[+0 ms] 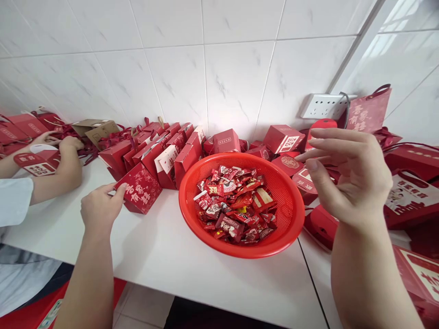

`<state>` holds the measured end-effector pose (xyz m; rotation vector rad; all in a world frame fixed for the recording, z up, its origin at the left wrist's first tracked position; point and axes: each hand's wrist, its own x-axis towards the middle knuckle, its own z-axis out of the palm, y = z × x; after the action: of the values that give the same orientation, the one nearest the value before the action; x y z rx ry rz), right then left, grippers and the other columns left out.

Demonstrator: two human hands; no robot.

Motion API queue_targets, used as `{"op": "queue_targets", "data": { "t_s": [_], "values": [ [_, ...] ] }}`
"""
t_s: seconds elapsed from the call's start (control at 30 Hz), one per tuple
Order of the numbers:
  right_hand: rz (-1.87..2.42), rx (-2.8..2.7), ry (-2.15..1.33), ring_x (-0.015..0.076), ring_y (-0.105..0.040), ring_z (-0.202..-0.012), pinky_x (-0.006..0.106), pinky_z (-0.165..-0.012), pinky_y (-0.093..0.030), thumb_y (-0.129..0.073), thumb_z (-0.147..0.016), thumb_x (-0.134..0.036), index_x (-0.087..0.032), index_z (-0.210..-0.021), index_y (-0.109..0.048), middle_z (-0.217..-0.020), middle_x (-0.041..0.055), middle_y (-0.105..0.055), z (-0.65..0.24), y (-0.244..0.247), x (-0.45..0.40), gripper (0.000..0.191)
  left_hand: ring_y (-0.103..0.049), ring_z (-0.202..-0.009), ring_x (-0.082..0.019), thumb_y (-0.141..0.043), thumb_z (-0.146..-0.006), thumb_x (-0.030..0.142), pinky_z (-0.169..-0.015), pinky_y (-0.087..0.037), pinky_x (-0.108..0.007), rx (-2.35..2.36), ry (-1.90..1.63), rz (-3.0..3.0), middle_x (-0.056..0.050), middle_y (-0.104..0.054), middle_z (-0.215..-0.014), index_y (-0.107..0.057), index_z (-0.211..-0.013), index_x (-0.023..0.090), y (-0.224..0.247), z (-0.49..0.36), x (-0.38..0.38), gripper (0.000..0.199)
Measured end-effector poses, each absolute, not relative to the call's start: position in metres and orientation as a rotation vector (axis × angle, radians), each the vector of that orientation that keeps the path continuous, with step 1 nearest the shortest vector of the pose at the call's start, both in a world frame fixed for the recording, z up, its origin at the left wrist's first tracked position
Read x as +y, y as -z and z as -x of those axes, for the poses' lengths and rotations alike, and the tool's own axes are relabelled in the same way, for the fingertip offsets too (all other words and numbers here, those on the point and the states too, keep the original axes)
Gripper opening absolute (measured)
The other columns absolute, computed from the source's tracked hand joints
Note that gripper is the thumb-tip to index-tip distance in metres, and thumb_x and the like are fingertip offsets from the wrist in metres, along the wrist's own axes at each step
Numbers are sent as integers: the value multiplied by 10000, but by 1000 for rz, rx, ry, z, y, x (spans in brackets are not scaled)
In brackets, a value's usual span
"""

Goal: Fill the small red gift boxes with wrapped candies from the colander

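My left hand (102, 205) pinches the left edge of a red gift box (142, 188) with pale lettering, tilted at the front of a row of similar boxes (187, 157). My right hand (350, 173) is raised at the right, its fingers apart and nothing in it, in front of several red boxes. Between my hands a round red plastic basket (240, 250) stands on the white table (192, 274). Wrapped candies (233, 226), mostly red, lie in the basket.
At the far left another person's hands (70, 144) are among red boxes (37, 162). More red boxes (283, 138) line the tiled wall and fill the right side. A white power strip (324, 106) is on the wall, with a grey cable.
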<state>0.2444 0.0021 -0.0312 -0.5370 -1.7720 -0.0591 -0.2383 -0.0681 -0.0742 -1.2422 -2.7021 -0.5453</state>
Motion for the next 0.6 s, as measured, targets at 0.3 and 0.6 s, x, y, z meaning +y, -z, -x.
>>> {"op": "queue_targets", "data": {
  "t_s": [0.3, 0.6],
  "values": [
    [531, -1760, 98, 219, -675, -918, 447, -699, -607, -634, -815, -25, -301, -1299, -632, -1303, 68, -595, -251, 28, 3, 558, -570, -799, -264, -364, -925, 643, -656, -369, -318, -2630, 478, 1196, -69, -648, -764, -686, -1162, 184, 73, 227, -66, 609],
    [571, -1674, 134, 202, -687, -854, 434, -695, -589, -638, -846, -95, -289, -1242, -659, -1286, 66, -609, -263, 22, 1, 441, -556, -1214, -376, -618, -847, 555, -989, -480, -552, -2183, 898, 1176, -176, -449, -1426, -535, -1396, 190, 66, 187, -63, 665]
  ]
}}
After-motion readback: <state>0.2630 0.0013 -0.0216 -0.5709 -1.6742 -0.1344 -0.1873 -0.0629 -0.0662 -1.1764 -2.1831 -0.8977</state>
